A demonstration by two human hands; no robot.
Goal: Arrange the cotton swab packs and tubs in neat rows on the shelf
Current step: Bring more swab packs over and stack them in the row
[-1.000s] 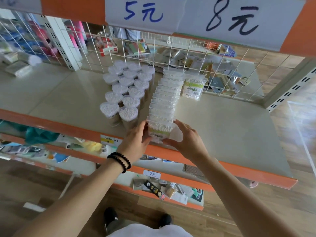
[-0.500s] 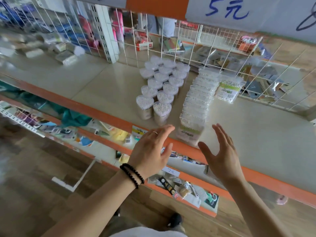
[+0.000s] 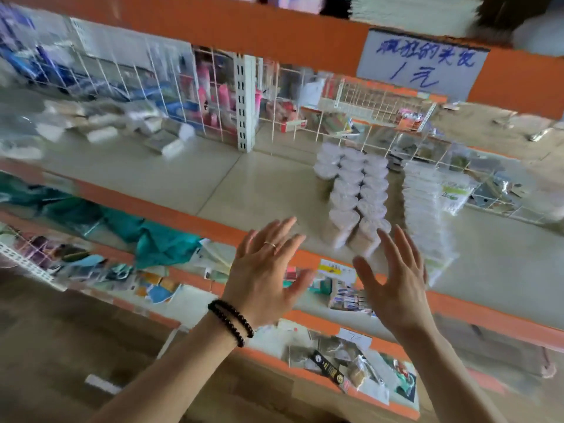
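Several round tubs of cotton swabs (image 3: 355, 190) stand in rows on the beige shelf (image 3: 244, 184), running from the wire back grid to the front edge. Right of them a row of clear flat swab packs (image 3: 424, 209) stands on edge, with one green-labelled pack (image 3: 456, 193) at the back. My left hand (image 3: 265, 270) hovers in front of the shelf's orange edge, fingers spread, holding nothing. My right hand (image 3: 393, 279) is raised beside it with straight fingers, just in front of the nearest tubs and packs, touching neither. The picture is motion-blurred.
A white upright post (image 3: 245, 102) and wire grid back the shelf. Loose white packets (image 3: 164, 141) lie at the far left. Lower shelves hold teal fabric (image 3: 158, 239) and assorted small goods (image 3: 348, 358). An orange beam with a price sign (image 3: 421, 62) runs overhead.
Both hands let go of the front swab pack and pulled back off the shelf, fingers spreading. The view has swung left, so the tubs and packs now sit to the right.
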